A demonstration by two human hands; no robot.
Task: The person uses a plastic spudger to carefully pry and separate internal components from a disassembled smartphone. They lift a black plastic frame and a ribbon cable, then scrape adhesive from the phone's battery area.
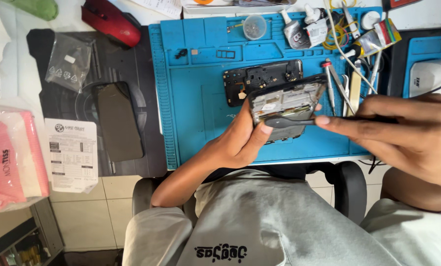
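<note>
Holding an opened phone (pixel 286 104) above the blue work mat (pixel 201 118), the left hand (pixel 240 143) was closed around the phone's lower left edge, its thumb pressed against the frame; the phone was tilted, its exposed inner side with metal shields and boards turned up toward the camera. The right hand (pixel 403 133) came in from the right, its fingers pinched shut on a slim dark tool (pixel 292 121); the tool's tip lay across the lower part of the phone's open interior, touching it near the left thumb.

Just behind the phone, flat on the mat, lay a black inner frame part (pixel 260 79) with a small ribbon piece hanging from it; to the right of it several screwdrivers and tweezers (pixel 341 88) lay side by side. At the mat's far edge stood a small clear round dish (pixel 254 26), small glue bottles (pixel 304 27) and a tangle of yellow rubber bands (pixel 336 34).

Left of the mat, on a dark pad, lay a dark phone back panel (pixel 118 120); near it were a clear plastic bag (pixel 68 61), a printed paper slip (pixel 72 153), a red computer mouse (pixel 109 19) and a pink tissue pack (pixel 11 157).
</note>
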